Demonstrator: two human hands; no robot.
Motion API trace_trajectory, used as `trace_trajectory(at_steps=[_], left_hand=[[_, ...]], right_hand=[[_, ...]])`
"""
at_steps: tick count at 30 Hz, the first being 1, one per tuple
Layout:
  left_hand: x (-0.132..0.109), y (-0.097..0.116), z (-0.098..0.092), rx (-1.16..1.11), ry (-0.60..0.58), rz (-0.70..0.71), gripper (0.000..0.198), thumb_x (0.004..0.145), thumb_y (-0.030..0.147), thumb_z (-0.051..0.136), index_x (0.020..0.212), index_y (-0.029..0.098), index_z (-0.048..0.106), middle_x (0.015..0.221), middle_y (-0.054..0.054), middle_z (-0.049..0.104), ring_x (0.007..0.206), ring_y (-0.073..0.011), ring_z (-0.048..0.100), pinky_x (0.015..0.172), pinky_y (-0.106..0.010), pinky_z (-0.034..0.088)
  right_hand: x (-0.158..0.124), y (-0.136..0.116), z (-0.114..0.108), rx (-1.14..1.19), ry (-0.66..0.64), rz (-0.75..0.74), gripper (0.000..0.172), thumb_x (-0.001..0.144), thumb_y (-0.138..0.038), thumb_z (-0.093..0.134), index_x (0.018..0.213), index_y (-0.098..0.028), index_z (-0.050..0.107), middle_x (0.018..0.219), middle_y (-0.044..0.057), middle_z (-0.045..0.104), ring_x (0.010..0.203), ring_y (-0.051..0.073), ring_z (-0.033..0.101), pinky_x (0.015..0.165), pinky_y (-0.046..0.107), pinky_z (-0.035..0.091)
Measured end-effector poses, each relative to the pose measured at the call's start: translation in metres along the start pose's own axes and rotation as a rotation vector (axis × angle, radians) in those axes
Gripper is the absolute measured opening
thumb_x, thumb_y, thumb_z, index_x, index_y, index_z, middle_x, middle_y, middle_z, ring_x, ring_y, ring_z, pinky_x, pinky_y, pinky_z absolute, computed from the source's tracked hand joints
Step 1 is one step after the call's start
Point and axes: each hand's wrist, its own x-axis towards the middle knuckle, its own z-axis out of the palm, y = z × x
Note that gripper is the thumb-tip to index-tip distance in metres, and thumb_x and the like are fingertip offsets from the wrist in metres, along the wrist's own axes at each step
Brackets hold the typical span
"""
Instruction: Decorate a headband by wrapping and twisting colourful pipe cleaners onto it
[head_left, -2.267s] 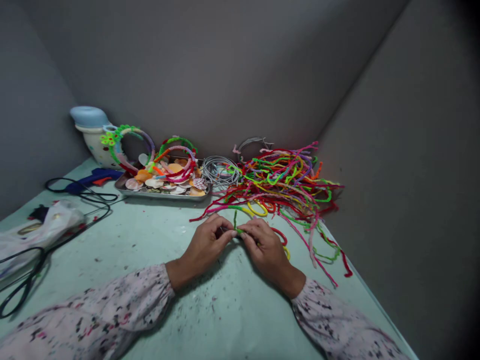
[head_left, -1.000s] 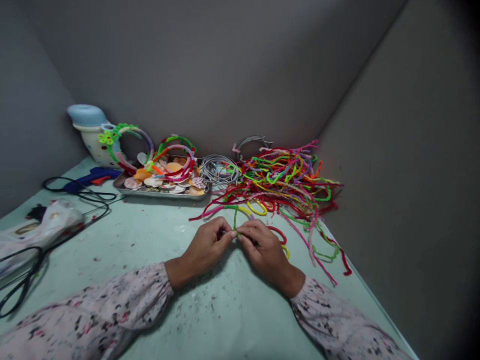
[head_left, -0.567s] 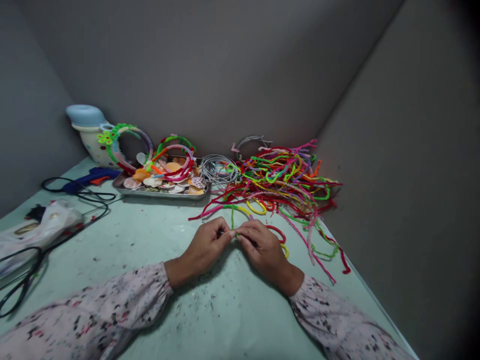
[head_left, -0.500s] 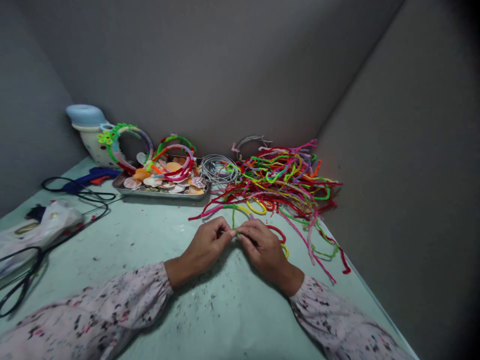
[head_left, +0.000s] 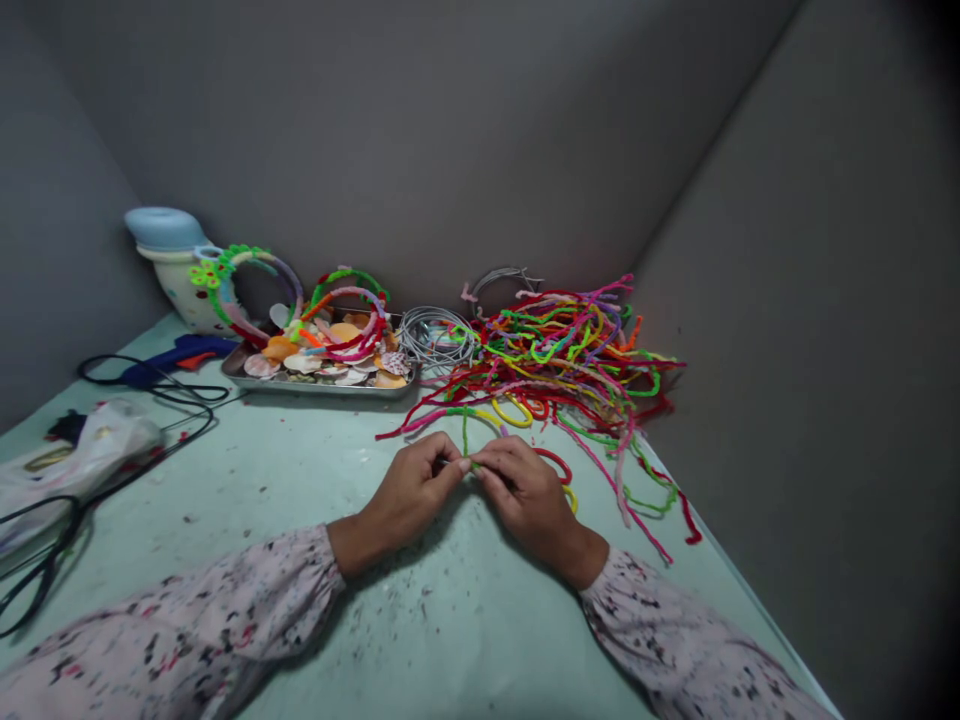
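Note:
My left hand and my right hand meet fingertip to fingertip above the table, both closed in a pinch. Between them they hold a green pipe cleaner, whose free length stands up from the fingertips. Just beyond the hands lies a curved band wrapped in pink, green and yellow; whether the green pipe cleaner is joined to it I cannot tell. A red loop and a yellow loop lie beside my right hand, partly hidden by it.
Behind are a heap of coloured pipe cleaners, coiled grey wire and a metal tray of shells with wrapped headbands. At left stand a blue-lidded container, a blue glue gun, a black cable and a plastic bag.
The view has shifted very slightly. Both hands keep nearly the same pinch on the green pipe cleaner.

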Motion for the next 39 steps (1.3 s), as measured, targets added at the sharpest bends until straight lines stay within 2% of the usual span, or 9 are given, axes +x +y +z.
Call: trace_trajectory(at_steps=[3, 11, 19, 33, 39], left_hand=[[-0.0003, -0.0007, 0.0003, -0.028, -0.002, -0.022, 0.022, 0.084, 0.033, 0.055, 0.070, 0.017, 0.053, 0.063, 0.003, 0.049, 0.060, -0.0113, 0.041, 0.056, -0.025, 0.033], [-0.0009, -0.0027, 0.0002, -0.078, -0.016, -0.052, 0.023, 0.085, 0.034, 0.055, 0.071, 0.017, 0.052, 0.059, 0.005, 0.046, 0.056, -0.0102, 0.040, 0.054, -0.024, 0.032], [-0.0026, 0.0014, 0.0015, 0.015, -0.004, 0.024, 0.015, 0.088, 0.032, 0.053, 0.087, 0.017, 0.056, 0.069, 0.002, 0.053, 0.061, -0.0113, 0.046, 0.057, -0.024, 0.037], [-0.0016, 0.0026, 0.0000, 0.030, 0.031, -0.003, 0.020, 0.084, 0.031, 0.055, 0.070, 0.017, 0.053, 0.065, 0.002, 0.051, 0.062, -0.0121, 0.044, 0.057, -0.025, 0.034], [-0.0033, -0.0006, 0.0021, 0.039, 0.027, 0.025, 0.017, 0.088, 0.033, 0.054, 0.084, 0.017, 0.056, 0.073, 0.000, 0.054, 0.064, -0.0118, 0.047, 0.057, -0.025, 0.037]], right_hand=[[-0.0007, 0.0000, -0.0010, -0.016, -0.014, -0.024, 0.020, 0.090, -0.016, 0.055, 0.104, -0.021, 0.068, 0.096, 0.006, 0.065, 0.089, 0.017, 0.063, 0.082, 0.034, 0.053], [-0.0010, -0.0008, -0.0008, -0.021, -0.015, -0.027, 0.020, 0.091, -0.017, 0.054, 0.103, -0.022, 0.068, 0.096, 0.007, 0.065, 0.088, 0.017, 0.062, 0.076, 0.031, 0.053], [-0.0001, 0.0011, 0.0003, 0.029, 0.027, 0.041, 0.020, 0.090, -0.015, 0.055, 0.104, -0.021, 0.067, 0.096, 0.007, 0.064, 0.091, 0.018, 0.061, 0.079, 0.032, 0.053], [-0.0009, 0.0001, -0.0011, -0.019, -0.018, -0.034, 0.021, 0.091, -0.016, 0.053, 0.105, -0.023, 0.067, 0.096, 0.006, 0.065, 0.089, 0.018, 0.063, 0.077, 0.033, 0.054], [0.0006, 0.0000, 0.0000, 0.019, 0.028, 0.021, 0.020, 0.090, -0.016, 0.054, 0.103, -0.022, 0.068, 0.096, 0.007, 0.064, 0.090, 0.018, 0.062, 0.077, 0.032, 0.053]])
